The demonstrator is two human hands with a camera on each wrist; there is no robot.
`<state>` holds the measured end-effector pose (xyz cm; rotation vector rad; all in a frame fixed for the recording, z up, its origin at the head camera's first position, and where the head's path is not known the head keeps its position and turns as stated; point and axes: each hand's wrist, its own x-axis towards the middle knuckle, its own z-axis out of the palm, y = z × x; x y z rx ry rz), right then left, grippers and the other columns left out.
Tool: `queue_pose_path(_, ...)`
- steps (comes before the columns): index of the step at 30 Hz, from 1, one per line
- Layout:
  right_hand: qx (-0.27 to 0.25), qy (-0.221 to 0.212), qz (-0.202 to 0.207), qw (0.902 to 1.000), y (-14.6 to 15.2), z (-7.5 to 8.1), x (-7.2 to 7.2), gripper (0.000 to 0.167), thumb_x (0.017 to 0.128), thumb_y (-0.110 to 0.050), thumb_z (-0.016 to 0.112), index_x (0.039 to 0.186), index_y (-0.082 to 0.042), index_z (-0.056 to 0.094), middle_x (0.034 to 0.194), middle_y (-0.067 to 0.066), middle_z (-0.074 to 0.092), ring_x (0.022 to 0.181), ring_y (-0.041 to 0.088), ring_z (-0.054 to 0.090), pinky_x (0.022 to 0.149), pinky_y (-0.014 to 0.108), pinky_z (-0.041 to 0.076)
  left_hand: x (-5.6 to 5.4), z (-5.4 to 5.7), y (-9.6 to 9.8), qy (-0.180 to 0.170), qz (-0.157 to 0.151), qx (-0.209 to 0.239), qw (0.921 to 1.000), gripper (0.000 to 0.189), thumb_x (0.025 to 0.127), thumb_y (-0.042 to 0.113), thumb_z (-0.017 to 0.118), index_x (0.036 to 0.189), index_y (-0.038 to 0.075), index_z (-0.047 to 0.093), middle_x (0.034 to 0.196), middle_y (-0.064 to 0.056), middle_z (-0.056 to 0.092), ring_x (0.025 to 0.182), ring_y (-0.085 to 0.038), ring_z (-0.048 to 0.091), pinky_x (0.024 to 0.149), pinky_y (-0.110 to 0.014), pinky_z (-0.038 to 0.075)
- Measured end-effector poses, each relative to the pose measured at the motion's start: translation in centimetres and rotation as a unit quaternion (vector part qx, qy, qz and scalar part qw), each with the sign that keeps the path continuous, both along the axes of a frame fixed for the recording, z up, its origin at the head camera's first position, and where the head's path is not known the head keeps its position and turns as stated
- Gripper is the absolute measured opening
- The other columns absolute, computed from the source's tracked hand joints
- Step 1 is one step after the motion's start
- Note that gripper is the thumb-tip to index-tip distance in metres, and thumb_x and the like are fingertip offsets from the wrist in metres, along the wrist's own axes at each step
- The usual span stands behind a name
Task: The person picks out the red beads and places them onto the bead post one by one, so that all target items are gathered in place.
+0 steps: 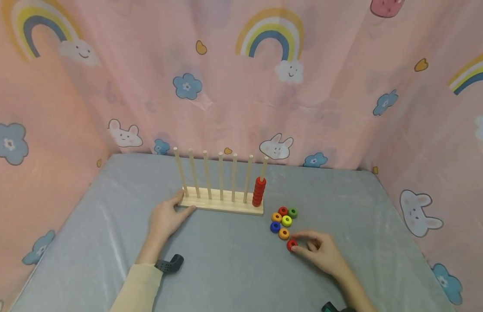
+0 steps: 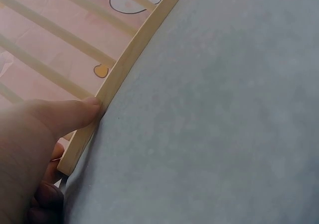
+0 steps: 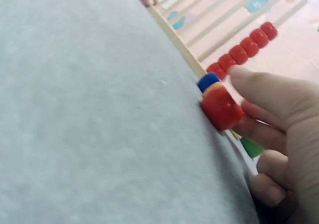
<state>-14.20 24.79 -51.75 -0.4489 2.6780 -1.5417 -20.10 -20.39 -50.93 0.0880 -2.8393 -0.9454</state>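
A wooden peg rack (image 1: 225,207) with several upright pegs stands on the table. Its rightmost peg carries a stack of red beads (image 1: 258,192). My left hand (image 1: 167,219) grips the rack's left end, the thumb (image 2: 82,112) along the front edge and fingers behind. In front of the rack's right end, my right hand (image 1: 319,251) has thumb and index finger round a red bead (image 1: 291,245), also seen as a red bead (image 3: 221,108) low by the cloth in the right wrist view. Its other fingers are curled.
Just beyond the right fingertips lies a cluster of loose beads: orange (image 1: 284,234), blue (image 1: 275,227), yellow (image 1: 286,221), another orange (image 1: 277,217), red (image 1: 283,211) and green (image 1: 293,212). A grey cloth (image 1: 225,260) covers the table. Pink patterned curtains (image 1: 225,108) surround it.
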Motion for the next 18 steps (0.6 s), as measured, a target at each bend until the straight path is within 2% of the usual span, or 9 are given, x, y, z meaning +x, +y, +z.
queue_pose_path(2,0.006,-0.008,0.014,0.9998,0.31,0.01,-0.02,0.026,0.087,-0.017,0.090,0.111,-0.014,0.082,0.056,-0.013,0.035,0.048,-0.005,0.022,0.043,0.020,0.027,0.00,-0.03,0.02,0.000,-0.001,0.000,1.0000,0.075,0.093,0.048,0.080,0.152,0.007,0.056,0.152,-0.013,0.057,0.131,-0.045,0.062,0.087,-0.055,0.058)
queue_pose_path(6,0.011,-0.007,0.043,0.9990,0.74,0.00,-0.06,0.028,0.085,-0.016,0.091,0.112,-0.013,0.082,0.064,-0.010,0.049,0.049,-0.005,0.025,0.044,0.021,0.031,0.06,-0.10,0.09,-0.001,0.000,0.002,1.0000,0.076,0.094,0.048,0.080,0.152,0.007,0.056,0.153,-0.012,0.057,0.132,-0.045,0.061,0.085,-0.055,0.058)
queue_pose_path(11,0.015,0.000,0.061,0.9981,0.93,0.07,-0.05,0.031,0.084,-0.014,0.092,0.113,-0.014,0.081,0.083,-0.003,0.068,0.049,-0.004,0.028,0.046,0.021,0.033,0.19,-0.22,0.19,-0.004,0.003,0.005,1.0000,0.076,0.094,0.048,0.080,0.153,0.007,0.055,0.153,-0.012,0.056,0.136,-0.044,0.059,0.094,-0.057,0.057)
queue_pose_path(14,0.025,0.001,0.060,0.9979,0.94,0.12,-0.03,0.032,0.083,-0.015,0.092,0.113,-0.015,0.081,0.088,-0.002,0.070,0.049,-0.004,0.029,0.046,0.020,0.033,0.20,-0.29,0.21,-0.006,0.006,0.007,0.9999,0.076,0.094,0.048,0.080,0.153,0.008,0.055,0.154,-0.012,0.056,0.136,-0.044,0.059,0.094,-0.057,0.057)
queue_pose_path(18,0.026,0.005,0.056,0.9981,0.86,0.11,-0.15,0.032,0.083,-0.015,0.093,0.113,-0.016,0.082,0.086,-0.004,0.069,0.049,-0.005,0.029,0.047,0.020,0.034,0.06,-0.20,0.20,-0.009,0.007,0.005,0.9999,0.076,0.094,0.049,0.079,0.154,0.009,0.054,0.154,-0.013,0.055,0.136,-0.044,0.058,0.091,-0.056,0.057)
